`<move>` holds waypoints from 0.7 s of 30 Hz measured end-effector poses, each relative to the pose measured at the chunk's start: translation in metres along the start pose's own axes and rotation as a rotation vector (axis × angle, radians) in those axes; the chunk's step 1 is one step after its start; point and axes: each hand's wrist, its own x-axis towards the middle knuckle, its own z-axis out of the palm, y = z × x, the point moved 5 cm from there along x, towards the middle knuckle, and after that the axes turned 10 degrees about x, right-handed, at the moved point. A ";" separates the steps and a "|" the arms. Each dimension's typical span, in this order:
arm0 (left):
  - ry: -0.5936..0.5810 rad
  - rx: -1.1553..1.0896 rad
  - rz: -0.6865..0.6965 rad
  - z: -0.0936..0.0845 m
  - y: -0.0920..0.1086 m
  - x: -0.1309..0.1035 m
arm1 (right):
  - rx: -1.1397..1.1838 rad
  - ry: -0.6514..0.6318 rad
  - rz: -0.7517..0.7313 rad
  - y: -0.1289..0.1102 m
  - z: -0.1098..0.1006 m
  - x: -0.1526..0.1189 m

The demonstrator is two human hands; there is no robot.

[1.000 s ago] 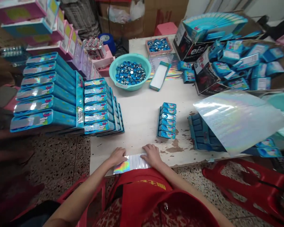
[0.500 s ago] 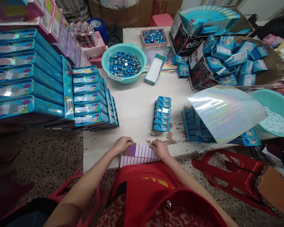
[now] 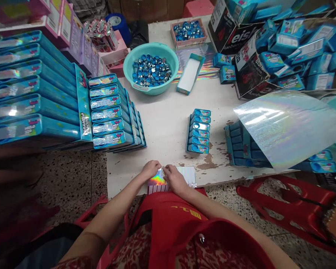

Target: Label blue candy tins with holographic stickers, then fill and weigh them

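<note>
A sheet of narrow labels lies at the table's front edge, against the red apron. Its left part is a shiny holographic area, with pale strips to the right and below. My left hand pinches the sheet's upper edge, fingers closed. Close beside it my right hand lies over the middle of the sheet, its fingertips pinched at a small glittery strip; the exact grip is partly hidden. Beyond the hands stands a short row of blue small boxes, held in a blue tray.
Stacked blue boxes rise at the left. Behind are a turquoise basin of blue-and-silver caps and an open blue-edged tray. Cartons and a holographic sheet occupy the right. A red stool stands below.
My right hand has moved left from the sheet's right end to beside my left hand. The sheet's left part now shines rainbow-coloured. The camera view has shifted slightly.
</note>
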 end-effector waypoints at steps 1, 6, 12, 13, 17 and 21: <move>0.000 0.001 -0.007 0.000 0.000 0.000 | -0.005 0.008 -0.003 0.001 -0.001 0.000; 0.011 0.017 0.002 -0.001 0.003 0.005 | -0.093 0.019 0.024 0.001 -0.011 0.008; 0.090 0.055 0.017 -0.005 0.012 0.002 | 0.001 -0.044 0.012 -0.004 -0.030 -0.008; 0.119 0.059 0.018 -0.007 0.014 -0.001 | 0.072 -0.012 0.047 -0.003 -0.038 -0.013; 0.253 -0.218 0.208 -0.025 0.036 -0.022 | 0.376 0.184 0.182 0.007 -0.076 -0.030; -0.045 -0.570 0.405 -0.021 0.067 -0.028 | 0.583 0.344 0.231 0.018 -0.101 -0.035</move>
